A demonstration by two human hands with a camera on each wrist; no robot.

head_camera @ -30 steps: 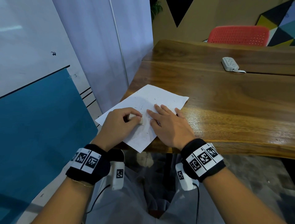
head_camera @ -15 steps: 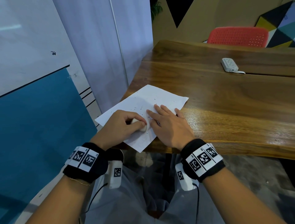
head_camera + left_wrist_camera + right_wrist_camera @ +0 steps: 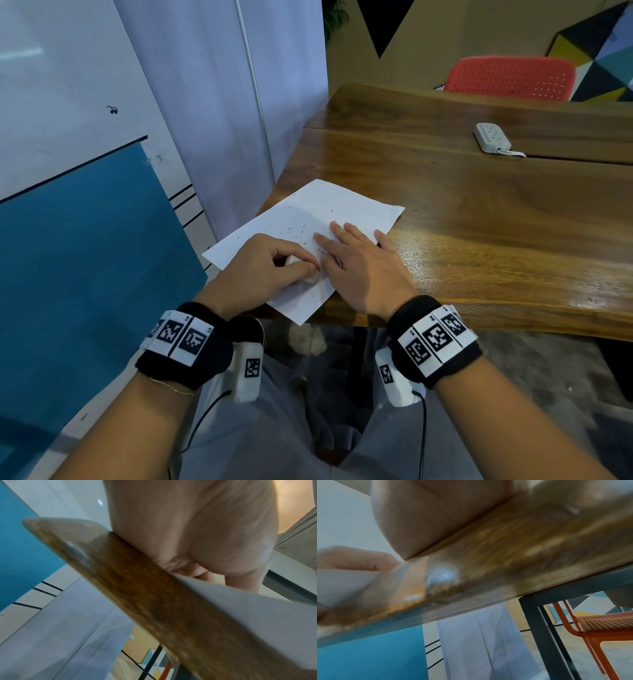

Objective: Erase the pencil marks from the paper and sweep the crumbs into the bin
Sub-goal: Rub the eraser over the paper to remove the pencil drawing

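A white sheet of paper (image 3: pixel 310 216) lies at the near left corner of the wooden table (image 3: pixel 479 222), its corner overhanging the front edge. Small dark crumbs (image 3: pixel 301 229) are scattered over it. My left hand (image 3: pixel 263 270) pinches a small white eraser (image 3: pixel 310 279) against the near part of the sheet. Beside it my right hand (image 3: pixel 359 263) lies flat on the paper with straight fingers, holding it down. Both wrist views show only a palm, the table edge (image 3: pixel 154 601) and the paper's overhanging corner (image 3: pixel 257 608). No bin is in view.
A white power strip (image 3: pixel 491 137) with a cord lies at the back of the table. A red perforated chair (image 3: pixel 510 78) stands behind it. A blue and white wall panel (image 3: pixel 85 240) runs close along the left. Dark metal table legs (image 3: pixel 539 628) show underneath.
My left hand has slid the eraser down and to the right across the paper, toward the front edge. The right hand has stayed flat in place.
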